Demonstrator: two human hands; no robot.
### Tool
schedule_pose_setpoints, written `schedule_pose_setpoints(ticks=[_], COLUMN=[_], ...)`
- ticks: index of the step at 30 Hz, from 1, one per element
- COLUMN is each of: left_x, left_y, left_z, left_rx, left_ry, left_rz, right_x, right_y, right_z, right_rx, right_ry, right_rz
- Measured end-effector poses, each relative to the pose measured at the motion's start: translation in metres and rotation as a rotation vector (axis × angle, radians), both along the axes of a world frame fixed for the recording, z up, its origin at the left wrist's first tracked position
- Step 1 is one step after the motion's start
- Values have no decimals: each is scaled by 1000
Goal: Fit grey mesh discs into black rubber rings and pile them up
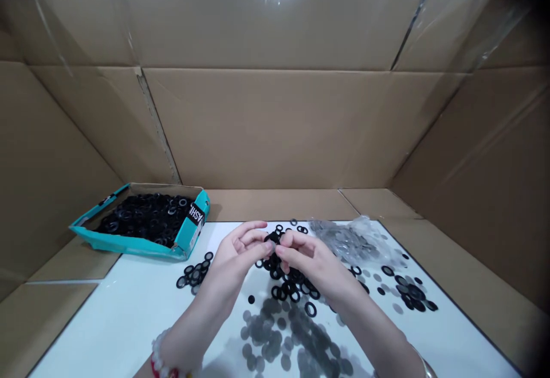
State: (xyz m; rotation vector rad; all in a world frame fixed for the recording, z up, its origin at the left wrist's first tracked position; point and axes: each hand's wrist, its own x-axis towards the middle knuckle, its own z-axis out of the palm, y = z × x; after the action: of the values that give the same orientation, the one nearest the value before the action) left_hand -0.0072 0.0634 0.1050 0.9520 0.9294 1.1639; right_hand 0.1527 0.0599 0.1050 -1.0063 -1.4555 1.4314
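My left hand (241, 251) and my right hand (308, 256) meet above the middle of the white table, thumbs and forefingers pinched tip to tip. Between the fingertips shows a small grey translucent disc (272, 245); the fingers cover part of it. Below and behind them lies a pile of black rings (294, 280). Nearer to me, many thin grey translucent discs (270, 332) are spread in a loose heap. Left of my left wrist sits a small group of black rings with pale centres (195, 273).
A teal open box (129, 244) full of black rings stands at the back left. A clear plastic bag (356, 239) of grey discs lies at the back right, with black discs (415, 293) and rings nearby. Cardboard walls (275, 132) enclose the white table (124, 315).
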Motion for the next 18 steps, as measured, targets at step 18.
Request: schedule_pose_setpoints(ticks=[18], left_x=[-12], left_y=[-2], left_z=[16], left_rx=[60], left_ry=[244], left_rz=[-314], right_x=[15], right_y=[-15], right_z=[17], right_rx=[135], right_ry=[-327], right_rz=[110])
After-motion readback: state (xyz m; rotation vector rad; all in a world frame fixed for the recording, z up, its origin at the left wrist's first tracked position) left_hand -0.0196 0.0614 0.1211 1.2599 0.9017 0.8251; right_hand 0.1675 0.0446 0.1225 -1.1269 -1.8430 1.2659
